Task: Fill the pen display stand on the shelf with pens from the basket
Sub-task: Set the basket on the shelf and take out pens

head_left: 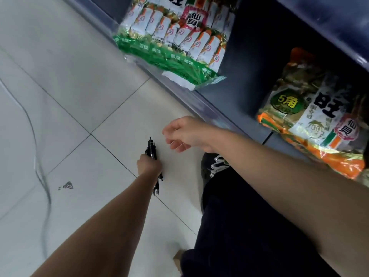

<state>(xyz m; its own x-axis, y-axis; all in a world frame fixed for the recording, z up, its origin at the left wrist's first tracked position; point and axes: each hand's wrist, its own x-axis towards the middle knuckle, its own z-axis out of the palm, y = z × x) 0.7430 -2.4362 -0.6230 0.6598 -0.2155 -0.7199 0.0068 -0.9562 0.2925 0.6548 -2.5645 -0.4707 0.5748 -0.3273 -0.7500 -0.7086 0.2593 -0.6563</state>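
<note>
left hand [149, 165] gripped pens [151, 146], ends sticking out both sides | right hand [180, 134] relaxed, held nothing, near pen tips

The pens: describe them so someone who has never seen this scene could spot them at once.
Start at the pale tiled floor left of the dark shelf of snack bags. Near its middle, the left hand grips a bundle of black pens, whose ends stick out above and below the fist. They are the only thin black sticks; the right hand beside them holds nothing.
</note>
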